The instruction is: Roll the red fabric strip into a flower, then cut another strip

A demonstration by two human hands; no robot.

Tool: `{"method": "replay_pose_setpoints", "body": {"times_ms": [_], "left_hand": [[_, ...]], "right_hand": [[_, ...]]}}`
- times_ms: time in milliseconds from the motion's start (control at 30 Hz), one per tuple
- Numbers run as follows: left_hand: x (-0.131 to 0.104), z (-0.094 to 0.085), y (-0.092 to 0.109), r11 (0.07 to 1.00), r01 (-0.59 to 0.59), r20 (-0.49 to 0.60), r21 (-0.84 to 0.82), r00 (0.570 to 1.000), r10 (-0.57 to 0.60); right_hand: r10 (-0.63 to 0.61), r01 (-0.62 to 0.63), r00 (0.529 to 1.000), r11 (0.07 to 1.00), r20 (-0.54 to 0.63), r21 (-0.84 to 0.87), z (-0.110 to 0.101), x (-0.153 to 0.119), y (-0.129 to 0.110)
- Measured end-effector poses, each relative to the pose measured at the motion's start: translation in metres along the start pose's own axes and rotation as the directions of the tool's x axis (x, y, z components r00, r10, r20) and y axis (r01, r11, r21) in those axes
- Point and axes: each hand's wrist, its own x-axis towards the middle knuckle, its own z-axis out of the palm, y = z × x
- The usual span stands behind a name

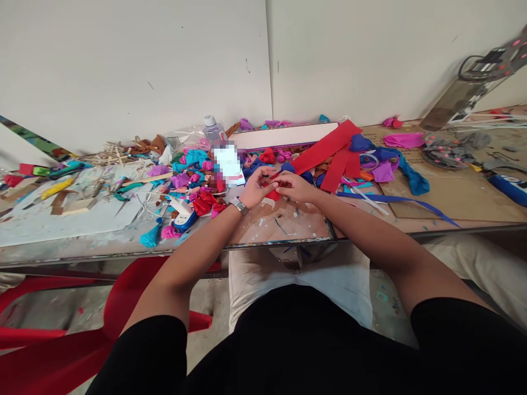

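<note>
Near the table's front middle, my left hand (256, 188) and my right hand (293, 186) meet, fingertips close together. Between them they pinch a small piece of red paper (272, 194), partly covered by the fingers. Long red strips (325, 148) lie just beyond my right hand, over a heap of blue, purple and brown crumpled pieces. To the left of my left hand are crumpled red pieces (202, 203), and a lit phone (228, 163) leans beyond it.
A clear bottle (214, 133) stands behind the phone. A power socket (185, 218) with a white plug lies at left. A blue strip (411, 202), brown cardboard (453, 200) and a dark bottle (448, 101) are at right. A red chair (132, 291) is below left.
</note>
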Motion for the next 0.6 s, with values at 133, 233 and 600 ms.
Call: {"method": "replay_pose_setpoints", "body": {"times_ms": [133, 233, 600], "left_hand": [[0.001, -0.002, 0.0, 1.0, 0.008, 0.008, 0.029, 1.0, -0.008], [0.0, -0.003, 0.002, 0.995, -0.01, 0.017, 0.099, 1.0, 0.008], [-0.006, 0.0, 0.012, 0.899, -0.085, 0.086, 0.429, 0.995, 0.053]], "right_hand": [[0.056, -0.053, 0.996, 0.998, -0.064, 0.039, 0.002, 0.001, 0.004], [0.092, -0.076, 0.985, 0.991, -0.144, 0.112, 0.002, 0.002, 0.005], [0.113, -0.131, 0.957, 0.99, -0.269, -0.05, -0.005, -0.002, -0.003]]}}
